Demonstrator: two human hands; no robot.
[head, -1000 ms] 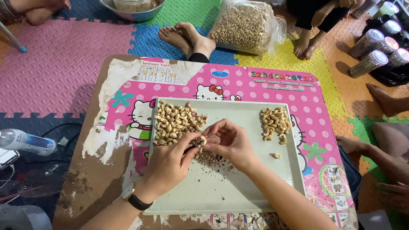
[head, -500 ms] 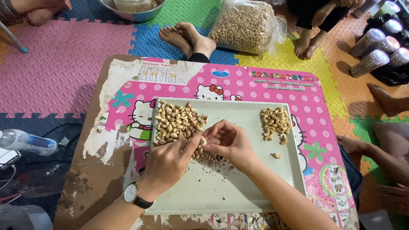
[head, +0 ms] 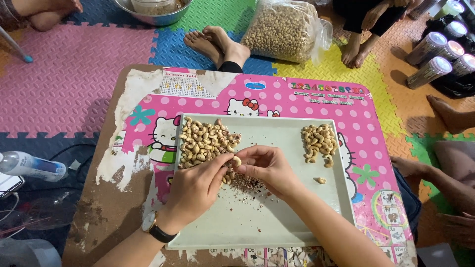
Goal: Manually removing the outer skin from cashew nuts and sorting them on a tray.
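Fingers partly hide a pale, curved cashew kernel (head: 237, 161), pinched between left hand (head: 195, 190) and right hand (head: 267, 168) over a grey tray (head: 277, 222).

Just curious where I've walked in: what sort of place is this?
Probably a home floor used for nut sorting: foam play mats, a low child's table, a tray of cashews, and a big bag of nuts.

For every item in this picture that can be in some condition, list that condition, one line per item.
left hand: pinching a cashew
right hand: pinching the same cashew
tray: flat on the table, husk bits scattered
unpeeled pile: heaped far left
peeled pile: heaped far right
nut bag: full
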